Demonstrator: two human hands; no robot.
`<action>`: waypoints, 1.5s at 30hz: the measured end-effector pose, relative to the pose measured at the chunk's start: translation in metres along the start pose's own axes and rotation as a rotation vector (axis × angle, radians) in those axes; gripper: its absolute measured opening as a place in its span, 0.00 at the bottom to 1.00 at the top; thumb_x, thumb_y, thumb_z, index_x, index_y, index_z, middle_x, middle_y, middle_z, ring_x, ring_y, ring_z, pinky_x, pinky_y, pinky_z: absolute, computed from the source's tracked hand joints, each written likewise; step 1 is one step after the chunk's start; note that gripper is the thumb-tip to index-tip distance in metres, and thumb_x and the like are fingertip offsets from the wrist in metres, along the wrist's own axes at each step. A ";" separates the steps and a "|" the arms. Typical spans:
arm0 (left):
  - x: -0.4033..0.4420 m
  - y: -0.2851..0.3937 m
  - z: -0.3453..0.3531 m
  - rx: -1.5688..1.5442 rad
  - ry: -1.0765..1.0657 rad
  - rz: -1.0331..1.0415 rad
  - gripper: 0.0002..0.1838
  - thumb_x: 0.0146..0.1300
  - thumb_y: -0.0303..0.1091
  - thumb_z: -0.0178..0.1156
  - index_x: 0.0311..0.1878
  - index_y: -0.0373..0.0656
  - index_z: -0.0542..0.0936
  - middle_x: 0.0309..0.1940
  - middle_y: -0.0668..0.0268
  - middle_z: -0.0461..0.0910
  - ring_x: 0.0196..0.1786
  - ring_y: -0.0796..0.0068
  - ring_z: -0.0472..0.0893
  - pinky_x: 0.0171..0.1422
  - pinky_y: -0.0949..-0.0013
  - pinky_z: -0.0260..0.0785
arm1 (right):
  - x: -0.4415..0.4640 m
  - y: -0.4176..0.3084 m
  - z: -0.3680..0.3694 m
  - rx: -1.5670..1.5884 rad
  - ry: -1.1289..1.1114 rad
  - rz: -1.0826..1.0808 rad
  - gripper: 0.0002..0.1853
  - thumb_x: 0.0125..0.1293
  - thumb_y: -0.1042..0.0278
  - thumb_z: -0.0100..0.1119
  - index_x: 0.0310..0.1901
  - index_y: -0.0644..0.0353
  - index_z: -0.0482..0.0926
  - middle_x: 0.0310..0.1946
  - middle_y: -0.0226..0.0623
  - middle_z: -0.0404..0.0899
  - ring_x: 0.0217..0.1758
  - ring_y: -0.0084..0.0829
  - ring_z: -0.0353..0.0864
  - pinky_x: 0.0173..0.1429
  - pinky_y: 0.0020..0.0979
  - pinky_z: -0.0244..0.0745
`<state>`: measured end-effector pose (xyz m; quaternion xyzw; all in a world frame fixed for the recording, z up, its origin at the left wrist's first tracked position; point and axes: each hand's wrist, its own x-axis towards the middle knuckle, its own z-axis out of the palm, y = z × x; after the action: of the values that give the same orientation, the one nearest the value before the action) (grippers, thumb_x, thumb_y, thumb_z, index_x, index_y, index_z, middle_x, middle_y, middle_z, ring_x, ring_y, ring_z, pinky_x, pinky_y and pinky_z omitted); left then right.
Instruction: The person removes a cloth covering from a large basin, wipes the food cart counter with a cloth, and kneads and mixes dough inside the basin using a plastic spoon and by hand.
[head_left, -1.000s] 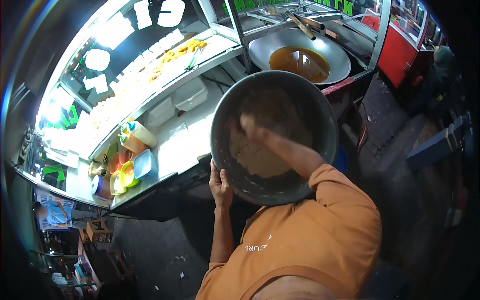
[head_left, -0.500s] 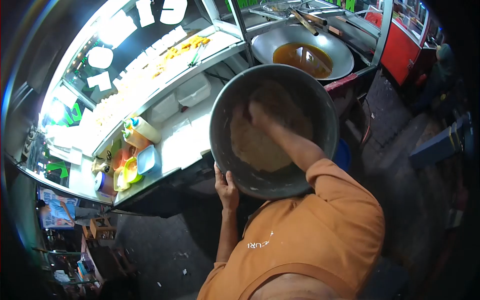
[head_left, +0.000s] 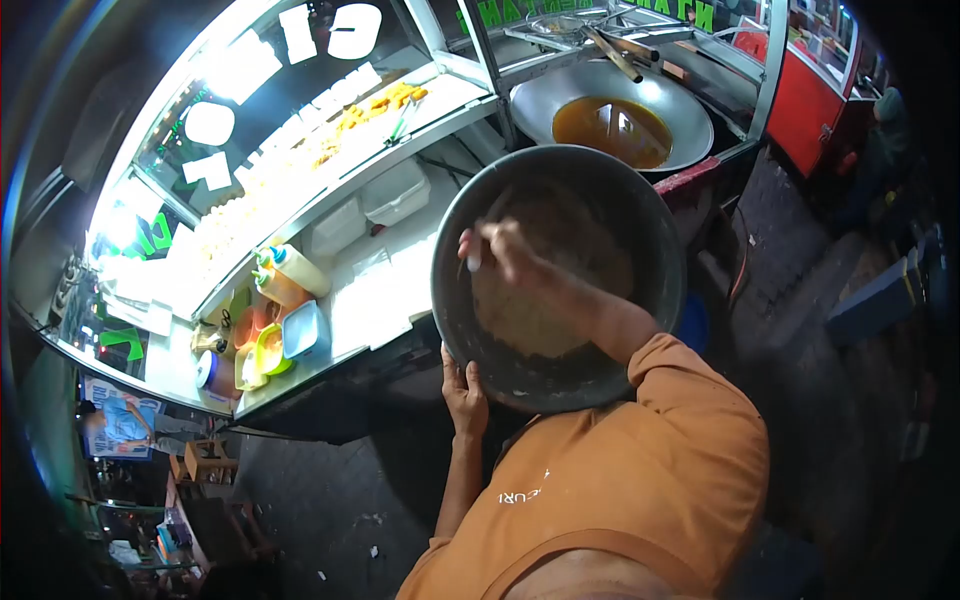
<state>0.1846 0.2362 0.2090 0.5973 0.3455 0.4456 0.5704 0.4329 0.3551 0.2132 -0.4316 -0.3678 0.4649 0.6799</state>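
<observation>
A large dark round basin (head_left: 655, 250) is held against the front of my orange shirt, with pale brown powdery or doughy matter (head_left: 540, 310) spread inside it. My left hand (head_left: 465, 400) grips the basin's lower left side, its thumb and fingers at the outer wall. My right hand (head_left: 500, 250) is inside the basin at the upper left, above the pale matter, its fingers curled and blurred by motion. What it holds, if anything, is too unclear to name.
Beyond the basin, a wide metal wok (head_left: 685, 120) holds brown oil. To the left, a lit stall counter (head_left: 380, 300) carries squeeze bottles (head_left: 300, 270), a blue container (head_left: 305, 330) and white boxes (head_left: 395, 190). A person (head_left: 125, 420) stands far left.
My right hand has shifted within the basin and now sits higher over the pale matter, fingers curled. The basin and my left hand appear slightly further right and lower in view.
</observation>
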 end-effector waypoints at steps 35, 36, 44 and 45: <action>0.002 -0.006 0.001 0.035 0.017 -0.012 0.29 0.72 0.26 0.45 0.74 0.38 0.50 0.60 0.57 0.71 0.56 0.72 0.74 0.61 0.70 0.66 | -0.134 0.042 0.011 -1.048 -0.401 0.199 0.27 0.64 0.71 0.46 0.67 0.61 0.62 0.51 0.53 0.78 0.48 0.45 0.81 0.54 0.38 0.73; 0.003 -0.003 0.003 0.059 0.015 0.012 0.30 0.72 0.25 0.45 0.74 0.38 0.50 0.60 0.57 0.71 0.56 0.71 0.74 0.61 0.70 0.66 | -0.105 0.091 0.006 -1.130 -0.166 -0.057 0.27 0.65 0.71 0.47 0.66 0.63 0.63 0.52 0.54 0.76 0.51 0.43 0.79 0.56 0.38 0.72; -0.008 0.003 0.003 0.100 0.102 0.057 0.29 0.71 0.26 0.46 0.73 0.35 0.51 0.59 0.54 0.72 0.56 0.69 0.75 0.61 0.68 0.67 | -0.042 0.063 -0.059 -0.821 0.207 -0.267 0.27 0.68 0.60 0.54 0.65 0.63 0.65 0.55 0.48 0.74 0.54 0.33 0.78 0.58 0.34 0.72; -0.002 0.005 0.004 0.070 0.109 0.055 0.29 0.71 0.26 0.46 0.73 0.35 0.51 0.59 0.54 0.72 0.55 0.68 0.75 0.60 0.68 0.67 | -0.049 0.042 -0.062 -0.614 0.239 -0.191 0.26 0.68 0.59 0.55 0.64 0.62 0.67 0.54 0.46 0.76 0.52 0.31 0.79 0.56 0.34 0.73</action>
<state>0.1871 0.2322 0.2136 0.6008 0.3749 0.4805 0.5173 0.4608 0.3019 0.1477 -0.6312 -0.4470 0.2131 0.5970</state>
